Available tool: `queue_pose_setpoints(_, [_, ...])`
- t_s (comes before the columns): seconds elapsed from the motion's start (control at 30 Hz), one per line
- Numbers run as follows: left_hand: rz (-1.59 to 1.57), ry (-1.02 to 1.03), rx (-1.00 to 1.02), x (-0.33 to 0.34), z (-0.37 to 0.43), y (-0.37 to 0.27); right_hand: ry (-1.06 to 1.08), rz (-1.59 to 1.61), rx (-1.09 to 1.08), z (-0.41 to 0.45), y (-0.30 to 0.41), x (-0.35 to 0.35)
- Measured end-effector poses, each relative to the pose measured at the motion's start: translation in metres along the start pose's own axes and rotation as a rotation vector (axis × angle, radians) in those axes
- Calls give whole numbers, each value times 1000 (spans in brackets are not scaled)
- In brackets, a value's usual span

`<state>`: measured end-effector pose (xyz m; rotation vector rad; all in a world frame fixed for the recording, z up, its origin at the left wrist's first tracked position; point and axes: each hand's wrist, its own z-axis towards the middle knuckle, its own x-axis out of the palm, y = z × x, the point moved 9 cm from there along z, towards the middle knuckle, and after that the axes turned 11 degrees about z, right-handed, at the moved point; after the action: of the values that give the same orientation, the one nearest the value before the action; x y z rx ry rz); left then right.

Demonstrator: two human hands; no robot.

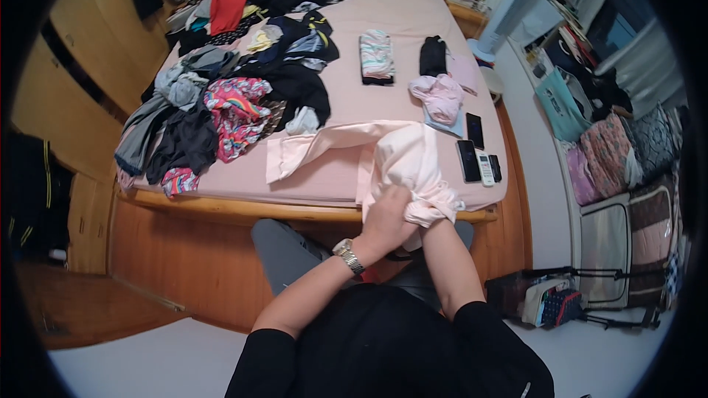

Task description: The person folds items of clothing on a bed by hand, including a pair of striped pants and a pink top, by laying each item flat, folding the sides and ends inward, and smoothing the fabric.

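Note:
A pale pink garment [409, 155] lies partly on the near edge of the bed, one long sleeve or leg stretched to the left. My left hand [390, 215], with a metal-banded watch on its wrist, grips the garment's bunched cloth near the bed's edge. The right forearm runs up into the gathered opening of the same garment; my right hand is hidden inside the cloth, so its fingers cannot be seen. Beyond the garment lie a folded striped garment [377, 55], a rolled black one [433, 55] and a bunched light pink one [440, 97].
Heaped clothes [238, 94] cover the bed's left side. Two dark phones [468, 160] and a white remote control [486, 169] lie near its right edge. The wooden bed frame [265, 210] runs in front of my knees. Right of the bed stand bags and a black-framed cart [553, 293].

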<state>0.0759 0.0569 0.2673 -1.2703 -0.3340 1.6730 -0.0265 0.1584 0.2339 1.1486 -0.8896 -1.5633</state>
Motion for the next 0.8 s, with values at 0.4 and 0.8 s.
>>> queue_pose_setpoints(0.4, [-284, 559, -12, 46, -25, -2, 18, -541, -247, 0, 97, 2])
queue_pose_setpoints(0.8, [-40, -251, 39, -3, 19, 18, 13, -11, -34, -3, 47, 7])
